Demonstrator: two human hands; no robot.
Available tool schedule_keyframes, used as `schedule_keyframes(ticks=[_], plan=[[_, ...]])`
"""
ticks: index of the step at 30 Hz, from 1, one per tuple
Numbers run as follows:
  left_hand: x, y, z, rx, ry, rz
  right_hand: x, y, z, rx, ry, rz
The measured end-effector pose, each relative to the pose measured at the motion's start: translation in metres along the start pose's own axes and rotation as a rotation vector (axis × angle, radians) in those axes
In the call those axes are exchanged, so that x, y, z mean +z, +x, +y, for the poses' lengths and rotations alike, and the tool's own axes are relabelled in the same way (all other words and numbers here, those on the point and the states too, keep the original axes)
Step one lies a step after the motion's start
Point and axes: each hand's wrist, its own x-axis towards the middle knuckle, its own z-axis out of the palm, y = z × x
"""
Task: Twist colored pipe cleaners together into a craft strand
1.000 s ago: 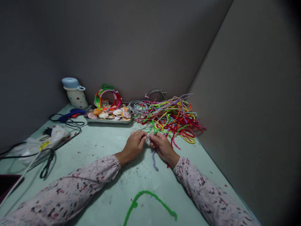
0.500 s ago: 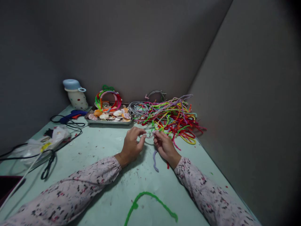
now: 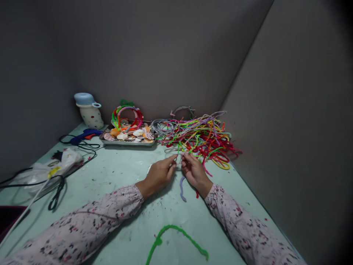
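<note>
My left hand [image 3: 160, 173] and my right hand [image 3: 193, 170] meet over the pale green table [image 3: 121, 173], fingertips pinched together on a lilac pipe cleaner [image 3: 181, 187] whose free end hangs down onto the table below them. A thin grey wire loop [image 3: 172, 150] lies just beyond the fingertips. Behind the hands sits a big heap of coloured pipe cleaners [image 3: 204, 138].
A metal tray of seashells [image 3: 127, 137] with wrapped hoops [image 3: 127, 116] stands at the back, beside a spotted jar [image 3: 89, 110]. A blue glue gun [image 3: 82, 135], cables, scissors [image 3: 56, 193] and a plastic bag [image 3: 46, 167] lie left. A bent green pipe cleaner [image 3: 176, 239] lies near me.
My left hand drew apart from the right half a second ago, then closed back in, its fingers now stretched to meet the right fingertips. The right hand barely moved.
</note>
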Motion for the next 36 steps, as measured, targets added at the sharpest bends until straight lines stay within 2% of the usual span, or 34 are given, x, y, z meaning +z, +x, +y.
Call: schedule_keyframes(ticks=[3,8,11,13,15,18,24,36], plan=[[-0.001,-0.002,0.002,-0.054,-0.014,-0.016,0.0,0.0,0.0,0.003,0.021,-0.002],[-0.007,-0.003,0.005,0.0,-0.129,-0.003,-0.002,0.001,0.0,-0.005,0.008,-0.008],[-0.011,0.0,0.005,0.059,-0.133,0.11,-0.003,0.0,0.0,0.0,-0.021,-0.019],[-0.014,0.002,0.004,0.091,-0.076,0.236,-0.003,-0.001,0.001,0.005,-0.037,-0.038],[-0.015,0.005,0.003,0.091,-0.007,0.299,-0.003,-0.002,0.002,0.015,-0.06,-0.062],[-0.013,0.007,0.002,0.101,0.055,0.258,-0.001,-0.004,0.003,0.029,-0.096,-0.102],[-0.009,0.008,0.002,0.14,0.027,0.134,0.0,-0.005,0.005,0.047,-0.141,-0.174],[-0.01,0.008,0.003,0.102,0.037,0.083,-0.002,-0.005,0.007,0.042,-0.182,-0.215]])
